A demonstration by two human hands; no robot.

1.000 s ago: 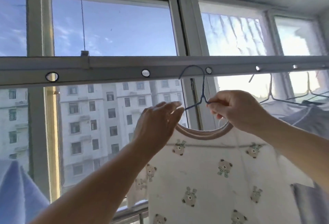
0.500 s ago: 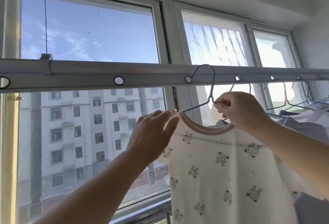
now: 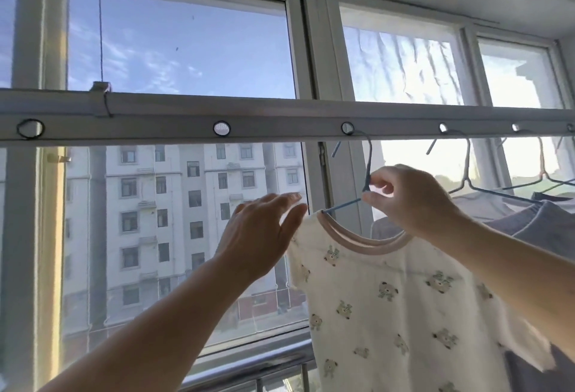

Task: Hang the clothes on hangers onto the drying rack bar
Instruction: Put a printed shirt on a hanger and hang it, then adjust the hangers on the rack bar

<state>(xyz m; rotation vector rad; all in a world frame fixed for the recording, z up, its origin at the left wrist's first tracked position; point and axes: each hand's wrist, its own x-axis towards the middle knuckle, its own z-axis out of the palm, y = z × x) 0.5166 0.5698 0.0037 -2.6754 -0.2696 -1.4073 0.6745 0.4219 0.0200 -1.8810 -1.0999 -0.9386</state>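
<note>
We see the cream short-sleeved shirt printed with small bears and edged with a tan collar (image 3: 401, 307) hanging on a thin blue wire hanger (image 3: 366, 173), low and right of centre. The hanger's hook passes through a round hole in the long grey metal drying rack bar (image 3: 174, 117), which runs across the whole view just above the hands. Our right hand (image 3: 410, 201) holds the hanger at its twisted neck, the fingers (image 3: 378, 178) pinched narrow around the wire. Our left hand (image 3: 258, 236) is raised just left of the shirt's shoulder, its fingers straight and close together, the tips near the collar edge; we cannot tell whether they touch the cloth.

Further right along the bar, other wire hangers (image 3: 466, 167) sit hooked in neighbouring holes, carrying grey garments (image 3: 535, 223) that lie partly behind the bear shirt. A thin cable (image 3: 100, 21) rises from a clamp on the bar's left part. Behind the bar stand white-framed windows (image 3: 306, 49), and through the glass we see blue sky and a pale multi-storey apartment block (image 3: 174, 220). A metal railing (image 3: 249, 363) runs along the bottom of the window.
</note>
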